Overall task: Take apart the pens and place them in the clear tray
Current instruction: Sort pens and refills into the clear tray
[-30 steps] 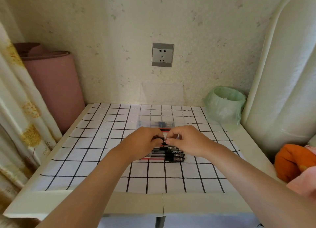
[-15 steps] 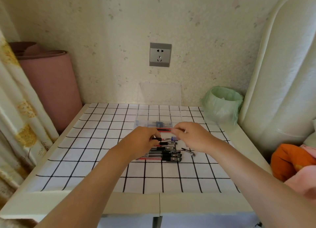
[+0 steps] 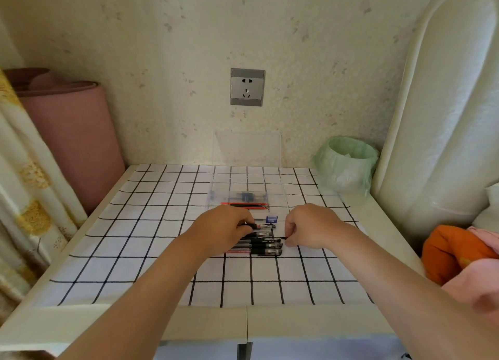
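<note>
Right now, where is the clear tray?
Head view: the clear tray lies centre, toward the back of the table, just beyond the pile of pens, below the wall socket and left of the green-bagged bin.

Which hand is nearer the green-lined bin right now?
Right. The right hand, pinching a small black part, is in front of the bin and slightly left of it; the left hand, gripping a pen, is farther left.
</note>
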### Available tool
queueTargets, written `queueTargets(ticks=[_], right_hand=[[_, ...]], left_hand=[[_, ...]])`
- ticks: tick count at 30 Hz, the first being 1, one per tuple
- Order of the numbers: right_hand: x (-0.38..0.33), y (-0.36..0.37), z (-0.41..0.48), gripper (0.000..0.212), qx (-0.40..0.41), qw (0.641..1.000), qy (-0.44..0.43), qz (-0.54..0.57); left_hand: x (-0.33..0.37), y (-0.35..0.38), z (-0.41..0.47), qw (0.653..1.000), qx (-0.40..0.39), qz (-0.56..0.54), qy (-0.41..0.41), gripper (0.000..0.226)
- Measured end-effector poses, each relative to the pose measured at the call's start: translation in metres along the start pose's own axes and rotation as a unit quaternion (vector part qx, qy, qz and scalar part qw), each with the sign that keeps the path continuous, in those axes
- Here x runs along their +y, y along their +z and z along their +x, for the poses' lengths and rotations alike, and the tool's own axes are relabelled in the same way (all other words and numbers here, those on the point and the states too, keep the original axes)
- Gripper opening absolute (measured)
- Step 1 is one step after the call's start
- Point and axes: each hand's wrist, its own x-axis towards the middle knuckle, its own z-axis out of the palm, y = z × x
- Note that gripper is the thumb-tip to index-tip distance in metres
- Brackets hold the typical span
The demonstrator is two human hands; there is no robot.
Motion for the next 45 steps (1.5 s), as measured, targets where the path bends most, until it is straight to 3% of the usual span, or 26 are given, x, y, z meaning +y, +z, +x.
queueTargets(ticks=[4, 13, 23, 31, 36, 42, 45], right_hand=[[-0.003, -0.004, 0.000, 0.014, 0.051, 0.998, -0.028, -0.001], [-0.018, -0.005, -0.001, 0.016, 0.114, 0.977, -0.111, 0.143], [-0.032, 0.001, -0.002, 0.012, 0.113, 0.950, -0.144, 0.252], [-0.033, 0.003, 0.002, 0.019, 0.124, 0.968, -0.153, 0.156], [-0.037, 0.005, 0.006, 0.020, 0.140, 0.959, -0.167, 0.180], [-0.044, 0.008, 0.011, 0.023, 0.090, 0.935, -0.139, 0.314], [-0.049, 0.005, 0.014, 0.023, 0.105, 0.939, -0.146, 0.292]], left_hand=[[0.000, -0.001, -0.001, 1.000, 0.002, -0.002, 0.001, 0.020], [0.000, -0.006, -0.003, 0.999, 0.022, -0.041, -0.001, 0.020], [-0.004, -0.007, -0.003, 0.997, 0.012, -0.078, 0.002, 0.018], [-0.007, -0.008, -0.003, 0.998, -0.006, -0.066, -0.012, 0.023], [-0.009, -0.009, -0.005, 0.996, 0.027, -0.080, 0.007, 0.022], [-0.014, -0.018, -0.006, 0.995, 0.059, -0.064, 0.053, 0.019], [-0.018, -0.025, -0.005, 0.989, 0.097, -0.096, 0.049, 0.022]])
